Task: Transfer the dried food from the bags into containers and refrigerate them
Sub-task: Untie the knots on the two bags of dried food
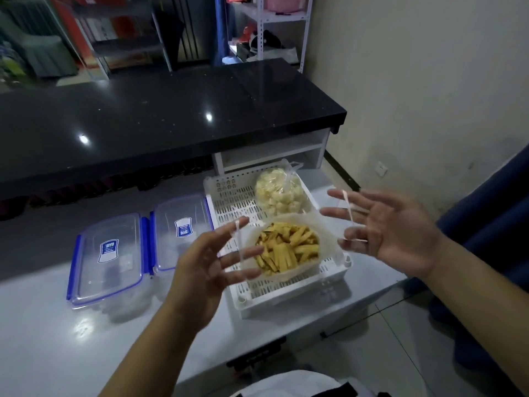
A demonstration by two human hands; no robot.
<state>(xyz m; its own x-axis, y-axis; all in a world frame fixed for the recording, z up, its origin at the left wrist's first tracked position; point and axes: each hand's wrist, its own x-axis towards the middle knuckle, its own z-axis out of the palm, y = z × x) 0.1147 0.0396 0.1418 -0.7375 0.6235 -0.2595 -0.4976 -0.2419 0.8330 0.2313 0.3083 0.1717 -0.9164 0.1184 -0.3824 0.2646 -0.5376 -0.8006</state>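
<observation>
1. A white plastic basket full of little holes (229,202) sits on the pale grey desk (57,339), near the desk's right edge.
2. At the front of the basket is a clear plastic bag of yellow stick-shaped chips (289,250). Its top is open.
3. The left hand (206,267) is at the bag's left side. The right hand (395,224) is at its right side. The palms face each other.
4. The grip of each hand is wide, with fingers straight and spread. The thin rim of the bag runs across the fingers of both hands (it looks like a white string).
5. Behind it in the basket is a clear plastic bag of pale round crackers (279,196). Its top seems to be tied, but that part is blurry.
6. A clear flat plastic box with blue clips (107,256) and a second clear box with blue clips (181,230) lie side by side on the desk. They are left of the basket, with lids on.
7. A shiny black counter (143,124) stands behind the desk.
</observation>
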